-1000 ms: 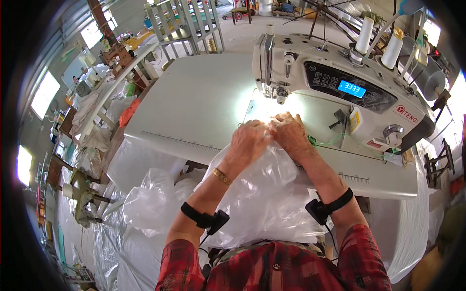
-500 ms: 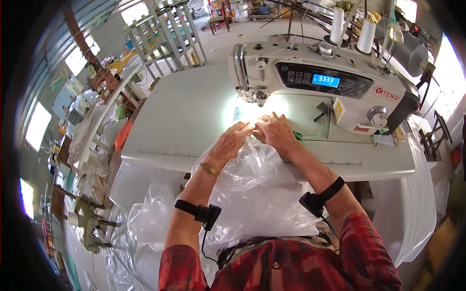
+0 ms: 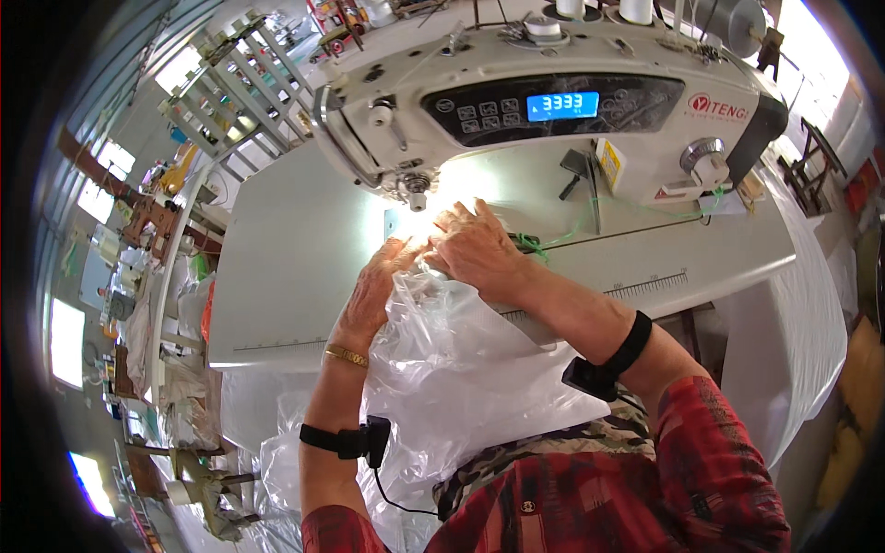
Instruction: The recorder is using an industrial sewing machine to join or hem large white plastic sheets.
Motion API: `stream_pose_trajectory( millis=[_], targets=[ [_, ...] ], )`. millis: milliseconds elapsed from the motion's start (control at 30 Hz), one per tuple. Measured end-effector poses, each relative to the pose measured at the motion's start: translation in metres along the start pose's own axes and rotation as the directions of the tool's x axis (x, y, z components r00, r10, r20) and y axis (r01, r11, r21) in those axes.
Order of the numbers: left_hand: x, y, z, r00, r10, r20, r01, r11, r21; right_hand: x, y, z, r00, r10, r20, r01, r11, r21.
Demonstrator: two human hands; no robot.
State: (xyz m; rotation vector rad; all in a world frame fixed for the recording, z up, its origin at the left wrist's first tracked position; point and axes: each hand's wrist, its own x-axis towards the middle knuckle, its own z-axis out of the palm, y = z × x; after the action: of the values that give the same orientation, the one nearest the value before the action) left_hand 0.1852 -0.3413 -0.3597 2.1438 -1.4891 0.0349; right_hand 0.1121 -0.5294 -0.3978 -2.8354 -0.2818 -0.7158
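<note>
A clear plastic sheet [image 3: 452,355] hangs crumpled from the sewing machine table down over my lap. Its gathered upper end lies between my hands, just in front of the sewing machine's [image 3: 645,152] lit needle area [image 3: 418,198]. My left hand [image 3: 373,284] is closed on the left side of the bunched plastic. Pressed against it from the right, my right hand [image 3: 479,253] has its fingers bent over the plastic's edge, close to the needle. Glare and my fingers hide the exact pinch points.
Green thread [image 3: 581,230] trails across the table [image 3: 286,249] right of my hands, near a dark small tool [image 3: 527,242]. A black-handled piece [image 3: 573,168] lies under the machine arm. White thread spools [image 3: 636,9] stand behind. Left are a metal rack [image 3: 244,92] and cluttered benches.
The view has shifted, so the machine looks larger and lies further left. My hands stay together on the plastic by the needle, and my right forearm slants more.
</note>
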Motion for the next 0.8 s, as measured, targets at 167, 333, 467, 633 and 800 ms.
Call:
stream_pose_trajectory(
  millis=[167, 333, 467, 633, 800],
  targets=[
    [-0.002, -0.009, -0.001, 0.999, 0.029, -0.029, -0.025, 0.992, 0.127, 0.006, -0.003, 0.008, 1.0, -0.001, 0.002, 0.001, 1.0, -0.002],
    [0.002, -0.016, 0.003, 0.992, 0.107, -0.06, -0.095, 0.981, 0.169, 0.013, 0.006, 0.02, 0.998, 0.032, 0.054, -0.025, 0.991, -0.131],
    [0.006, -0.022, 0.004, 0.997, 0.08, -0.017, -0.074, 0.972, 0.222, 0.004, 0.013, 0.031, 0.946, -0.08, -0.313, 0.041, 0.991, -0.127],
    [-0.007, -0.009, -0.003, 0.991, -0.132, 0.021, 0.132, 0.991, 0.008, 0.015, 0.002, 0.016, 0.996, 0.016, -0.082, -0.023, 0.996, -0.088],
    [-0.051, 0.06, -0.019, 0.968, -0.246, 0.054, 0.241, 0.844, -0.479, 0.013, 0.013, 0.003, 0.996, -0.01, -0.09, -0.003, 0.99, -0.139]
  ],
)
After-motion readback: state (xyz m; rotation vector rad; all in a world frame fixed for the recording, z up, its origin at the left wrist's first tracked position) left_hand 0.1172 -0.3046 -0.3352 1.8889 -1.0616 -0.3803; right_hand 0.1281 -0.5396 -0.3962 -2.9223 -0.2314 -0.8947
